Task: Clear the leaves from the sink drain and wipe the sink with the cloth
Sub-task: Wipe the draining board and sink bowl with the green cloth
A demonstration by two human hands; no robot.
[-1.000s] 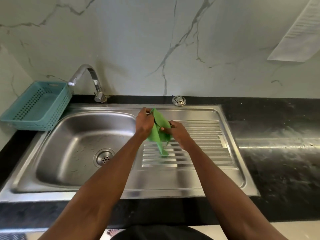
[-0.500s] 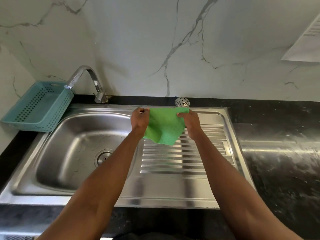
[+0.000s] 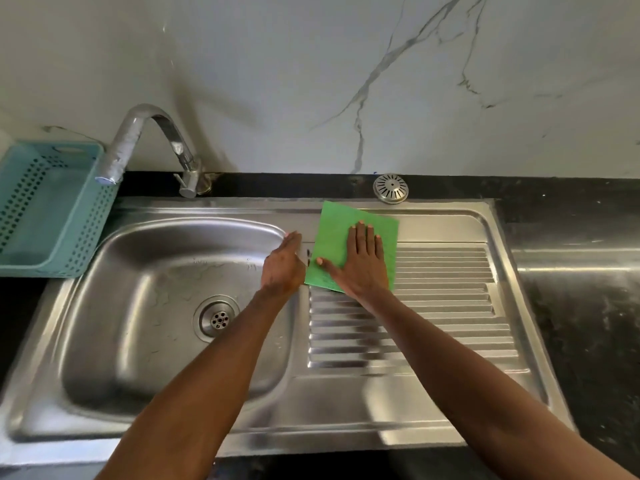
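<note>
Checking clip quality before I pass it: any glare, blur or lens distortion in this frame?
Head view: bright glare streaks on the sink and its ribbed drainboard; wide-angle bowing of the counter edge; soft shadows of the tap on the wall; right hand on the green cloth and left hand fairly sharp.

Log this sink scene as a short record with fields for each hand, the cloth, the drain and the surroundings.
right hand: flat, pressing the green cloth
left hand: open, beside the cloth at the basin edge
cloth: spread on the drainboard
drain: no leaves visible
strainer cap: on the counter behind the sink
teal basket: left of the tap
</note>
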